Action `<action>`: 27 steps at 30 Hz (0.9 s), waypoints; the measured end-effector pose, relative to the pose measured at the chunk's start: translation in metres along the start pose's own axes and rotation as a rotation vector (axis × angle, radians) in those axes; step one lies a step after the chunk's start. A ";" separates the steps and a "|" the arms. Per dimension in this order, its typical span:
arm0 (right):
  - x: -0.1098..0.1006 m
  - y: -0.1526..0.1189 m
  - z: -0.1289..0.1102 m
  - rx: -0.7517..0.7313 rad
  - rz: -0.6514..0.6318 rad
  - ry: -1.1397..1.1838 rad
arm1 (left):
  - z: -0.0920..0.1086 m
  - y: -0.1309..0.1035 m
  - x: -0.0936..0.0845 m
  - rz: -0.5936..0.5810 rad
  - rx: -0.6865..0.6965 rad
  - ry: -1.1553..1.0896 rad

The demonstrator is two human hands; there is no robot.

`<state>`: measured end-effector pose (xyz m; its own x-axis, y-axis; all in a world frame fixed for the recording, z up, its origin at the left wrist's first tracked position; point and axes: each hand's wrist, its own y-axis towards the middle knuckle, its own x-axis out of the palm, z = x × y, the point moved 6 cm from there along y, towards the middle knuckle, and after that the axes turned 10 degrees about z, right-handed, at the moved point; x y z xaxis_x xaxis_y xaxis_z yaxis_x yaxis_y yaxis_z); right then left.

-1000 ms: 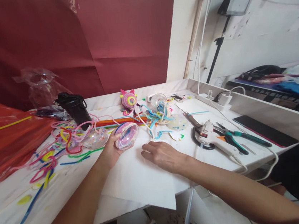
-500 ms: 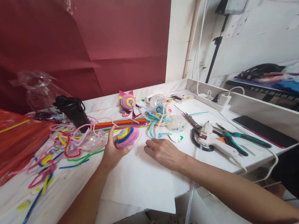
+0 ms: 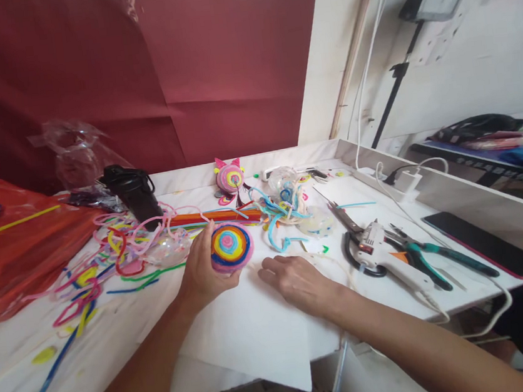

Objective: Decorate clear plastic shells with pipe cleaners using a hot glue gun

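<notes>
A round piece (image 3: 230, 248) ringed in pink, blue, yellow and orange is gripped at its left edge by my left hand (image 3: 207, 262), its ringed face toward me. My right hand (image 3: 290, 278) rests just to the right, over white paper (image 3: 258, 335), with fingers curled; whatever its fingertips pinch is too small to name. Behind them a pink ringed ball with ears (image 3: 230, 177) stands by the back ledge. A bundle of red and orange pipe cleaners (image 3: 216, 216) lies between.
Tangled pipe cleaners (image 3: 120, 243), a black object (image 3: 133, 195) and a red plastic bag (image 3: 26, 248) are at left. Scissors (image 3: 339, 215), a white glue gun (image 3: 385, 248), green-handled pliers (image 3: 431, 255) and a dark phone (image 3: 487, 244) lie at right.
The round piece has been turned so its ringed face shows fully. The view has shifted slightly; my right hand stays beside it, fingers still curled.
</notes>
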<state>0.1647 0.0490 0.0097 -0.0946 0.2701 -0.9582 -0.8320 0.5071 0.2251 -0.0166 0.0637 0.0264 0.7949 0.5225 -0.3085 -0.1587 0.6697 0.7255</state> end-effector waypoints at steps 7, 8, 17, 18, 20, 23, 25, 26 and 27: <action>0.004 -0.005 0.010 0.024 -0.039 0.044 | -0.002 0.000 -0.001 -0.014 0.044 -0.018; 0.004 -0.006 0.011 0.031 -0.042 0.049 | -0.002 0.000 -0.001 -0.020 0.059 -0.015; 0.005 -0.010 0.025 0.172 -0.105 -0.015 | 0.002 -0.003 0.000 -0.057 0.257 0.112; 0.006 -0.010 0.026 0.180 -0.132 -0.007 | 0.003 -0.003 0.000 -0.062 0.269 0.125; 0.007 -0.010 0.027 0.187 -0.160 0.006 | 0.004 -0.004 0.001 -0.071 0.311 0.159; 0.009 -0.009 0.028 0.190 -0.157 0.001 | 0.009 -0.005 0.001 -0.069 0.405 0.226; 0.012 -0.008 0.030 0.185 -0.150 -0.013 | 0.011 -0.005 0.002 -0.059 0.437 0.268; 0.014 -0.007 0.030 0.181 -0.148 -0.019 | 0.011 -0.005 0.001 -0.051 0.449 0.286; 0.016 -0.007 0.031 0.177 -0.147 -0.021 | 0.011 -0.005 0.001 -0.041 0.459 0.301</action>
<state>0.1858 0.0753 -0.0017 0.0333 0.1992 -0.9794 -0.7267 0.6776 0.1131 -0.0081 0.0549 0.0294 0.5816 0.6737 -0.4560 0.1948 0.4289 0.8821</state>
